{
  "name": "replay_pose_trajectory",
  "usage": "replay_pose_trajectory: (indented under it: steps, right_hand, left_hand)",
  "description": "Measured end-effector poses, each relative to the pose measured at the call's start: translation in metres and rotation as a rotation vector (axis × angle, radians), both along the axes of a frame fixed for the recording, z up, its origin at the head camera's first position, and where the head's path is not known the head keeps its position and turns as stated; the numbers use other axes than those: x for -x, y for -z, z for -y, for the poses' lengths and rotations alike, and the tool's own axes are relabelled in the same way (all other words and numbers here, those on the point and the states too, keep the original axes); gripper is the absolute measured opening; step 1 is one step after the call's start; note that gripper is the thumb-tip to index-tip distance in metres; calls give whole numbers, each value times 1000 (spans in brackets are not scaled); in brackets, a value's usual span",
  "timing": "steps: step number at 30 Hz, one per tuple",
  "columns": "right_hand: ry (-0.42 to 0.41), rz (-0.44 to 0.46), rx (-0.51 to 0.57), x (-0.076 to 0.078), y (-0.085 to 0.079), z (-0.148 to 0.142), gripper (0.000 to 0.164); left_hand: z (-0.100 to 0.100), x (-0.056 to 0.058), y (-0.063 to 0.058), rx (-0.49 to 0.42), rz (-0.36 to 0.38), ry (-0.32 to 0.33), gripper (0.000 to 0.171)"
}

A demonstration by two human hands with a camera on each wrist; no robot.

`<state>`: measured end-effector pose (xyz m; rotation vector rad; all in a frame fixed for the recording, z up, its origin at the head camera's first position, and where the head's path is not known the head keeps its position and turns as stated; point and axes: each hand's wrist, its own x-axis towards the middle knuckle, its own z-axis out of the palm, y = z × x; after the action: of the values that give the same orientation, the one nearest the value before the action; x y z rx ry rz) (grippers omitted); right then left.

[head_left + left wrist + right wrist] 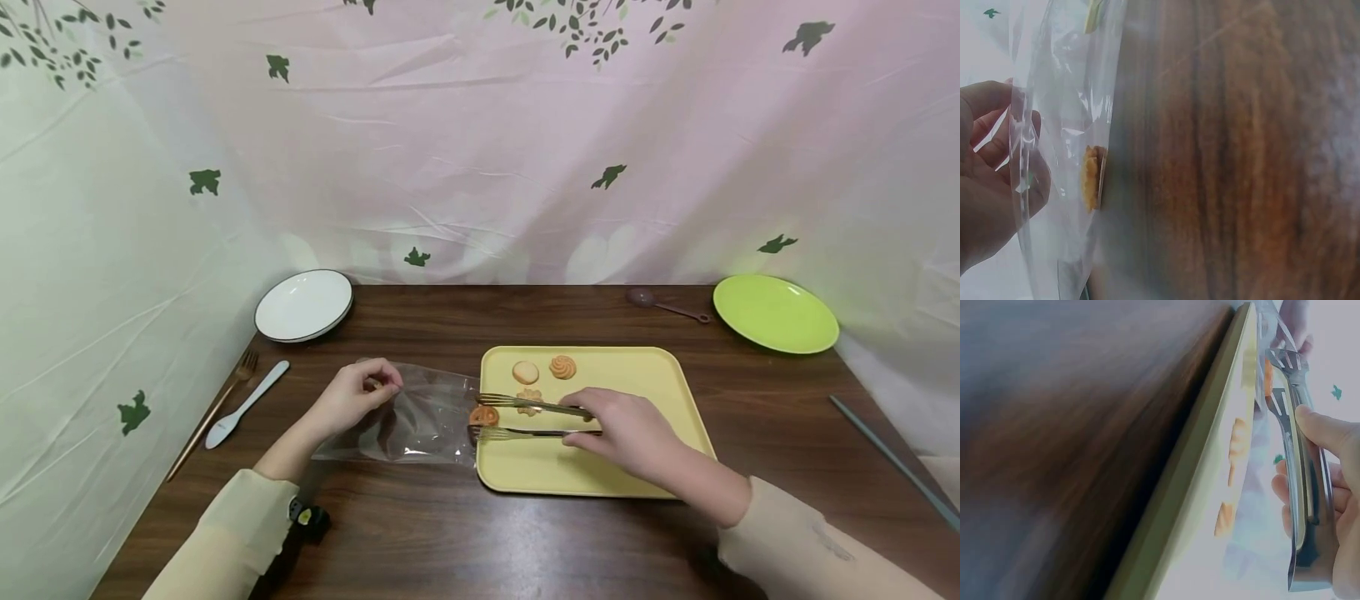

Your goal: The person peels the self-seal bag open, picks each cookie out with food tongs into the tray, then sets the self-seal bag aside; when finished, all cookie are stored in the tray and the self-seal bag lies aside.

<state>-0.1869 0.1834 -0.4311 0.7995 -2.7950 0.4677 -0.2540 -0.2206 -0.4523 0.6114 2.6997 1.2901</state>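
Observation:
My left hand [351, 398] pinches the edge of a clear plastic bag [420, 421], which lies stretched out towards the tray. In the left wrist view, a cookie [1090, 179] shows through the film. My right hand [626, 429] grips metal tongs [1316, 506] with fork-like, slotted ends. Between the tong tips sits a round brown cookie with holes [483, 417], at the bag's right end and the tray's left rim. Under the tongs, a flower-shaped cookie [529, 401] lies on the yellow tray [592, 475], with a pale round cookie [526, 372] and a swirled cookie [562, 367] behind it.
White plates [303, 305] stand at the back left, near a copper-coloured fork [210, 421] and a pale spoon [247, 406]. A green plate [776, 313] and a brown spoon [667, 305] lie at the back right. Chopsticks [892, 454] lie along the right edge.

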Motion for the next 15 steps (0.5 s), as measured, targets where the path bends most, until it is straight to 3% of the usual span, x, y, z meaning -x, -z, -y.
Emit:
replay_pose_trajectory:
  steps: [7, 15]
  right_hand:
    - [105, -33, 19, -13, -2, -45, 43]
    - [231, 23, 13, -15, -1, -84, 44]
  left_hand:
    - [-1, 1, 0, 15, 3, -8, 2]
    - [-4, 2, -2, -1, 1, 2, 6]
